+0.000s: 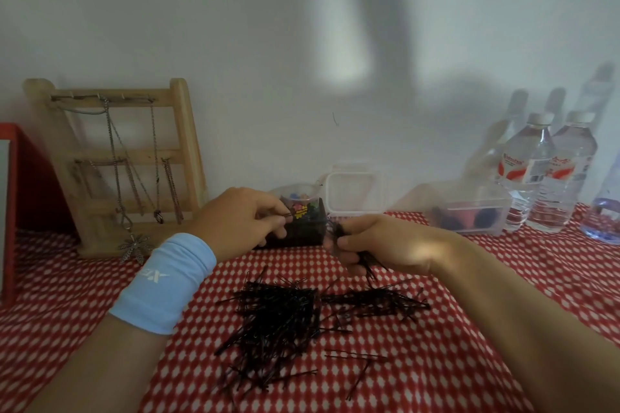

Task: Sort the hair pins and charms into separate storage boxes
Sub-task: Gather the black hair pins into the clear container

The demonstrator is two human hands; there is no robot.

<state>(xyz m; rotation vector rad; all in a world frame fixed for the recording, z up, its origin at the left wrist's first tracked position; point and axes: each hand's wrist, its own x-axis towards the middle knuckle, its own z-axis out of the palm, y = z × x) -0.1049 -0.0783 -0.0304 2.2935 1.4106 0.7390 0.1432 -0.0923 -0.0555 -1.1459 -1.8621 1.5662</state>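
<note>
The person's left hand (241, 216), with a pale blue fabric wristband (164, 282) on the wrist, is pinching one thin black wire hair pin (287, 214) between thumb and fingertips. It is doing this right at a small clear plastic box (302, 228) that is looking dark with pins. Bright little plastic charms (300, 206) are showing just behind, though I cannot tell whether they are sitting in the same box or a second one. The right hand (382, 245) is clamping curled fingers round a bundle of the same pins (367, 263), with the ends poking out below the palm. The main heap of loose black pins (281, 315) is lying tangled on the red-and-white patterned cloth (469, 362), just in front of both hands. These pins are looking very light, springy and slick, and likely to snag on one another. I would be taking them in lined-up bunches gripped mid-length, or singly by the closed bend. Against the wall, a pale wooden rack (181, 131) is holding metal chains, and clear plastic water bottles (533, 174) are standing well off to the right.
</note>
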